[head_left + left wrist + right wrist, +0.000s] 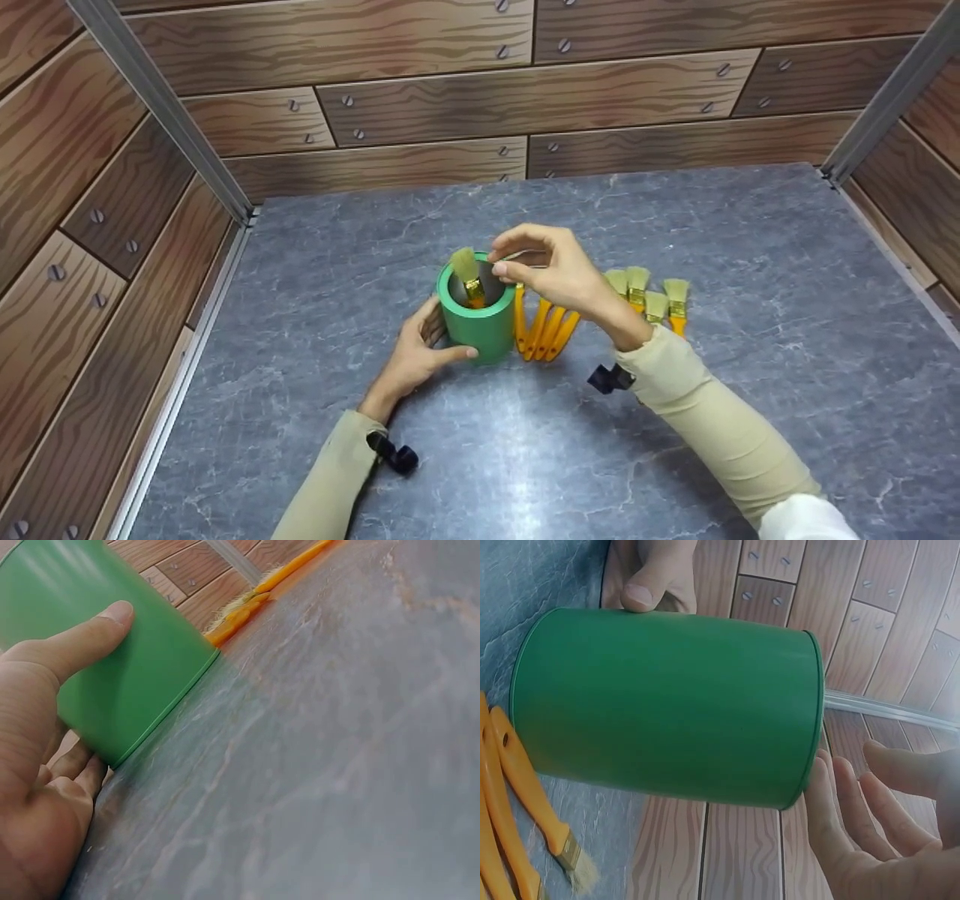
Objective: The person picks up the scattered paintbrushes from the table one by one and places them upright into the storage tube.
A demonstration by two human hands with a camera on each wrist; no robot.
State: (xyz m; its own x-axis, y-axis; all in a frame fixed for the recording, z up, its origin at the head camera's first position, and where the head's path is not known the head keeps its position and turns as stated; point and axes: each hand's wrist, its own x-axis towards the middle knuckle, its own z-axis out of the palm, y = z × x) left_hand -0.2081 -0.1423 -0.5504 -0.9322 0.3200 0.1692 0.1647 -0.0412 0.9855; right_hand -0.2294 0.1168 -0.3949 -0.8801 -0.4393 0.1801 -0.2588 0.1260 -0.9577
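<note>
A green cylindrical holder (480, 334) stands on the table with its open top up. Inside it is a paintbrush (466, 265), bristles upward and poking above the rim. My left hand (414, 351) grips the holder from the left, thumb across its front and fingers round behind it. Over the right side of the rim hovers my right hand (559, 271), with thumb and fingers apart and nothing between them. In the right wrist view, its fingertips (819, 765) are right at the rim. Several more paintbrushes (553, 331) with orange handles lie beside the holder, partly hidden under my right hand.
The grey marbled table (360, 255) is bounded by wood-patterned panels (420, 112) at the back and sides. Another paintbrush (676, 300) lies at the right end of the group. A small black device (394, 454) is strapped at each wrist.
</note>
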